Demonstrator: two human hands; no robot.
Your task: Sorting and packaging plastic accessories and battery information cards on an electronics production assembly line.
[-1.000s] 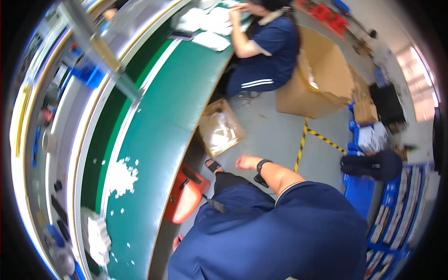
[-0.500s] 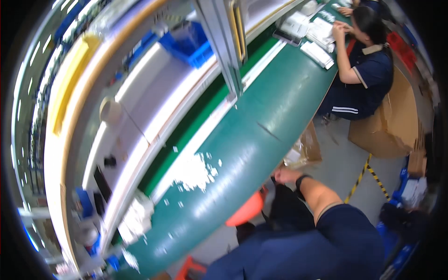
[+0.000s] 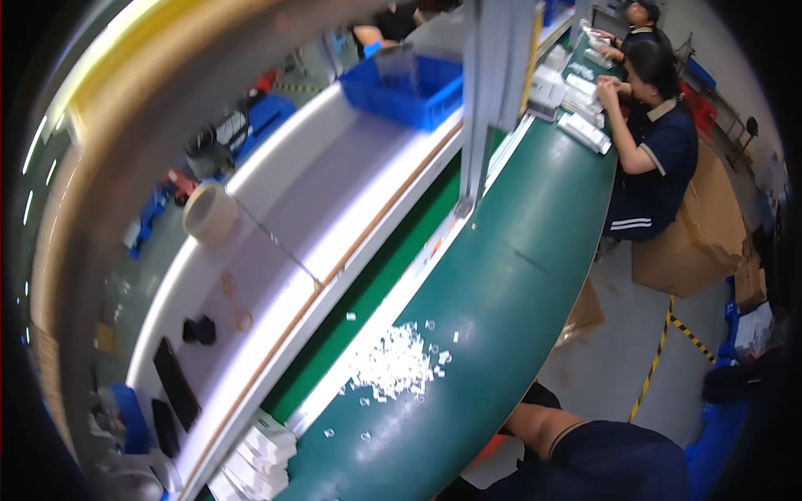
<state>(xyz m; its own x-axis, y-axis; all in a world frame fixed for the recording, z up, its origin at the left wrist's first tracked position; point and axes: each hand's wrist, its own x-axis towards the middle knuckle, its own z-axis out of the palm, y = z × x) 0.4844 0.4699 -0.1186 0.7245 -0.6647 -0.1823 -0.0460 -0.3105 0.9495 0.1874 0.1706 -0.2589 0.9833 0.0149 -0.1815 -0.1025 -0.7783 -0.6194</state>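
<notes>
Here, hands hidden, grip impossible to tell, smooth green tabletop point(image 3: 493, 317) beside right forearm point(image 3: 543, 427), small white pieces point(image 3: 393, 363) heaped leftward.

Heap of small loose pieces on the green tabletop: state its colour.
The heap is white; see the head view.

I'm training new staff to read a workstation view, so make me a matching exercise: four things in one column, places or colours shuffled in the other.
Things
1. Small white pieces
2. Blue bin
3. Large cardboard box
4. Floor stripes

Places or colours
A. Just behind a co-worker
B. Black and yellow
C. Heaped on the green tabletop
D. On the raised shelf, beside the metal post

Pairs: 1-C; 2-D; 3-A; 4-B
</notes>
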